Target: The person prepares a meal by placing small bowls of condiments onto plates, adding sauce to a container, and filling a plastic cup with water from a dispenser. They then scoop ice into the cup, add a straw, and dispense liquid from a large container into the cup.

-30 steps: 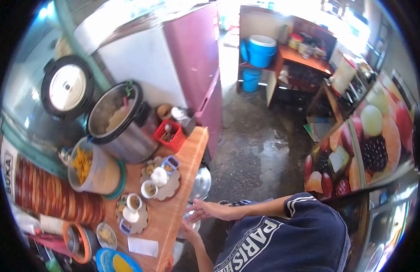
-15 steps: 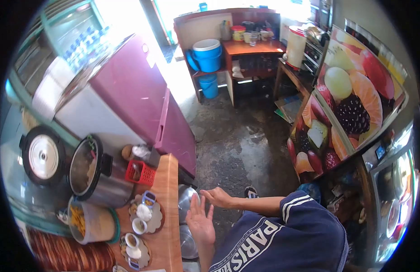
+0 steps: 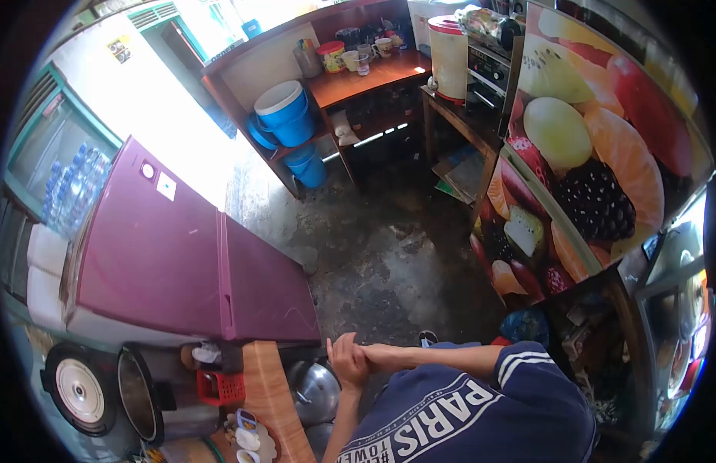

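Note:
My left hand (image 3: 347, 363) is raised in front of my dark blue shirt, its fingers stretched out and nothing seen in it. Crossing from the right, my right hand (image 3: 372, 357) meets it at the palm side. Its fingers are mostly hidden behind the left hand. Just left of my hands and lower down is a shiny metal pot lid (image 3: 315, 390). Beside that runs a wooden counter edge (image 3: 269, 390), with a red plastic basket (image 3: 220, 387) and small cups on a scalloped tray (image 3: 269, 444).
A purple fridge (image 3: 165, 255) stands at left, near a large cooker pot (image 3: 140, 393) and its open lid (image 3: 78, 390). Ahead, a wooden desk (image 3: 365, 77) holds jars and cups beside blue buckets (image 3: 284, 116). A fruit-patterned fridge (image 3: 582, 147) is at right. Dark concrete floor (image 3: 373, 247) lies between.
My view has swung toward the left, so the fridge fills more of it and the counter sits lower. My hands have come together, the right now partly behind the left.

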A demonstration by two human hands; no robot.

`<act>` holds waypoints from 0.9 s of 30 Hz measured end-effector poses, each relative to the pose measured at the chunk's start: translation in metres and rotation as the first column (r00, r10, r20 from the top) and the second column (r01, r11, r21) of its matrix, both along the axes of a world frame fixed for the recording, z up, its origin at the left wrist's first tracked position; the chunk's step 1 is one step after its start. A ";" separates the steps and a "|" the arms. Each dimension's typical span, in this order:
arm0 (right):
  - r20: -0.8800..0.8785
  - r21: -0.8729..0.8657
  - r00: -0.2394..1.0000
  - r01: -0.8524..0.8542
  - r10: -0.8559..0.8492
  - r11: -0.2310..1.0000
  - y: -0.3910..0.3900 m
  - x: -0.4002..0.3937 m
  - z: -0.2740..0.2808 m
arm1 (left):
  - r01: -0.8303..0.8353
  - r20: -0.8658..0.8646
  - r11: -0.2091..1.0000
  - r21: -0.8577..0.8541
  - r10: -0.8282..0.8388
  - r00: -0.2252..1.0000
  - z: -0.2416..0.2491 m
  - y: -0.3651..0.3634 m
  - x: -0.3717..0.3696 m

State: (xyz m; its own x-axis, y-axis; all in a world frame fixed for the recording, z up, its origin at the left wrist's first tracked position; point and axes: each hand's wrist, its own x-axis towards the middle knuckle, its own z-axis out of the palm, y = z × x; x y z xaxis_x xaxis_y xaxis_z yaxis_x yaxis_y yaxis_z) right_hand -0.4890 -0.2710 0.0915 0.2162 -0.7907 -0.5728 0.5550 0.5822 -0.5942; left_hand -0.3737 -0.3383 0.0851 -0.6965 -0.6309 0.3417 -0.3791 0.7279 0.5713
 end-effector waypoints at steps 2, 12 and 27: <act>-0.004 -0.100 0.999 -0.044 0.044 0.994 -0.003 -0.042 -0.023 | -0.076 0.105 0.989 0.129 0.063 0.992 -0.034 -0.024 -0.015; -0.341 0.283 0.774 -0.457 0.534 0.843 0.068 -0.177 -0.265 | -0.378 0.560 0.461 0.803 -0.362 0.745 -0.196 -0.073 -0.013; -0.802 0.392 0.596 0.576 -0.040 0.718 -0.102 -0.418 -0.302 | -0.444 0.546 0.366 0.818 -0.739 0.395 -0.213 -0.338 -0.269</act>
